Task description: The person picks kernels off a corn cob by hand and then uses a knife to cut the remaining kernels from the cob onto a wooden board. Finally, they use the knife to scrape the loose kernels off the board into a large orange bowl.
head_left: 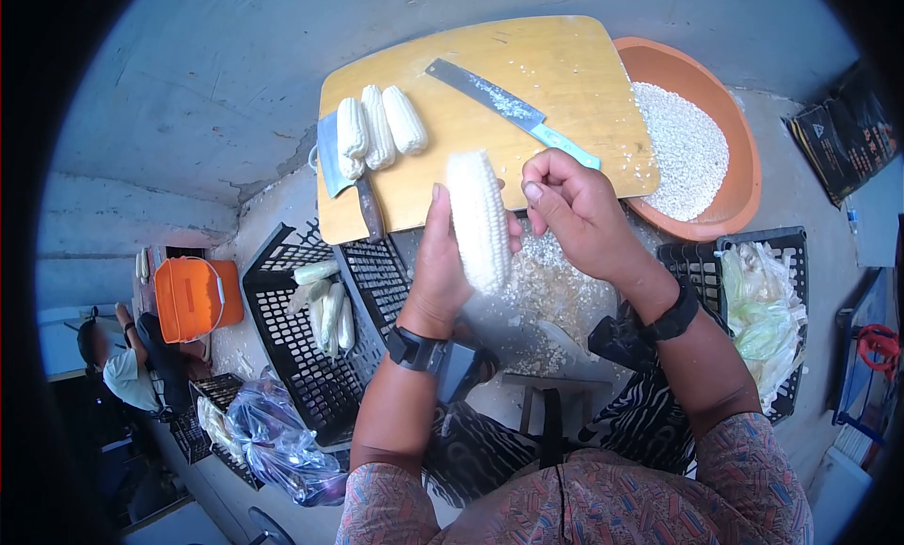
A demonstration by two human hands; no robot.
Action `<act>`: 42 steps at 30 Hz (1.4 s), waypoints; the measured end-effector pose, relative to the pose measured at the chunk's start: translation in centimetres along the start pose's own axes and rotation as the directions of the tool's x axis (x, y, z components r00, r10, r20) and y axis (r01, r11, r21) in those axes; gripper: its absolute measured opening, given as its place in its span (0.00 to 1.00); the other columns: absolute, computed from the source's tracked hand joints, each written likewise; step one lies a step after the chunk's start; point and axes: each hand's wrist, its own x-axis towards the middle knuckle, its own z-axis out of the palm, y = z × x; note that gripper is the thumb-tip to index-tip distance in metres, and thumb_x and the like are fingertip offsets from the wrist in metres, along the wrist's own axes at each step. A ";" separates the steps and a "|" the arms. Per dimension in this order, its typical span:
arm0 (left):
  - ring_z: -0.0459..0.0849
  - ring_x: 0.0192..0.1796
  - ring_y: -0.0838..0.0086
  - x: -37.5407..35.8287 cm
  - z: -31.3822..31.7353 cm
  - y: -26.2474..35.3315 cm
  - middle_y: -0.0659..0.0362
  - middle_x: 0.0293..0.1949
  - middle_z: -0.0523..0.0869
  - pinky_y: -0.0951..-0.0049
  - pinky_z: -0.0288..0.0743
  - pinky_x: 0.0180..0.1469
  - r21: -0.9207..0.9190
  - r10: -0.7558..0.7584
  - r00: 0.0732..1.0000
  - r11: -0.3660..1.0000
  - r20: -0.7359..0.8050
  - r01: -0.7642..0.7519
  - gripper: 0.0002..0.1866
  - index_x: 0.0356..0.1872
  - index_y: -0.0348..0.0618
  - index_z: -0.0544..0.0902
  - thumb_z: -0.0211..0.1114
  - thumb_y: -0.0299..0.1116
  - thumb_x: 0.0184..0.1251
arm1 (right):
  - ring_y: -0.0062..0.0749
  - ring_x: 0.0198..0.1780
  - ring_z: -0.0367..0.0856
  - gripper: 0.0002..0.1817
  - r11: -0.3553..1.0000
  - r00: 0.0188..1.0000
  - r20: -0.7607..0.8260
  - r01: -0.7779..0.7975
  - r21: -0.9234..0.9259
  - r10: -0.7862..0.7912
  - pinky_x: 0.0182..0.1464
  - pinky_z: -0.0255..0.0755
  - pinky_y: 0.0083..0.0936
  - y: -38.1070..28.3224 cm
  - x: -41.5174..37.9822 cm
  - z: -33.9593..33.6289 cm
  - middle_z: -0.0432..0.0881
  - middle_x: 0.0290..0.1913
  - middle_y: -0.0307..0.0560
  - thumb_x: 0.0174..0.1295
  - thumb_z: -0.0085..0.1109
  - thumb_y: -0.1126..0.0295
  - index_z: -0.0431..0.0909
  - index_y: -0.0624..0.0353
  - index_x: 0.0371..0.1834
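Note:
My left hand (pixel 437 253) is wrapped round a husked ear of white corn (pixel 478 223), held upright in front of the board's near edge. To the right of that ear, my right hand (pixel 582 209) has its fingers curled and thumb pressed in. Whatever sits in that pinch, if anything, is too small to make out. On the yellow cutting board (pixel 565 65) lies a knife with a pale green handle (pixel 508 110), kernels stuck to its blade. Several husked ears of corn (pixel 379 126) rest at the board's left, partly over a cleaver (pixel 335 159).
An orange basin (pixel 749 159) of white kernels stands right of the board. Left is a black crate (pixel 273 291) with ears in husk; right, another crate (pixel 799 262) holds husks. Kernels litter the surface below my hands. Further left are an orange bucket (pixel 184 300) and a seated person (pixel 132 375).

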 end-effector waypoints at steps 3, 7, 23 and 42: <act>0.80 0.34 0.67 -0.1 0.1 0.0 0.51 0.32 0.81 0.72 0.75 0.38 -0.002 -0.012 1.000 1.000 0.010 0.012 0.34 0.52 0.40 0.71 0.30 0.61 0.70 | 0.11 0.27 0.68 0.04 0.999 0.998 -0.056 -0.016 0.037 0.018 0.31 0.65 0.12 0.5 0.2 0.2 0.69 0.29 0.34 0.66 0.46 0.73 0.67 0.62 0.36; 0.80 0.34 0.68 -0.2 0.4 -0.2 0.51 0.33 0.80 0.72 0.75 0.39 0.030 -0.047 0.999 0.998 0.011 0.047 0.34 0.52 0.39 0.71 0.30 0.60 0.70 | 0.12 0.27 0.68 0.04 0.992 0.993 -0.088 -0.069 0.105 0.078 0.30 0.66 0.12 0.8 0.4 0.9 0.69 0.28 0.35 0.66 0.47 0.73 0.67 0.63 0.37; 0.80 0.37 0.70 -0.4 1.0 -0.1 0.53 0.37 0.79 0.72 0.77 0.40 0.005 -0.039 0.999 0.999 -0.019 0.039 0.33 0.54 0.37 0.70 0.31 0.57 0.72 | 0.19 0.19 0.74 0.06 0.991 0.991 -0.123 -0.043 0.127 0.059 0.20 0.69 0.19 0.6 0.2 1.6 0.75 0.22 0.43 0.63 0.47 0.75 0.70 0.66 0.39; 0.80 0.34 0.66 -0.1 0.2 0.0 0.51 0.32 0.81 0.71 0.75 0.37 -0.022 -0.030 0.999 0.999 0.024 0.030 0.34 0.49 0.40 0.72 0.29 0.60 0.70 | 0.23 0.23 0.75 0.04 1.000 0.990 -0.139 -0.021 0.007 0.022 0.28 0.71 0.22 1.4 0.0 1.4 0.75 0.23 0.44 0.62 0.47 0.75 0.70 0.65 0.33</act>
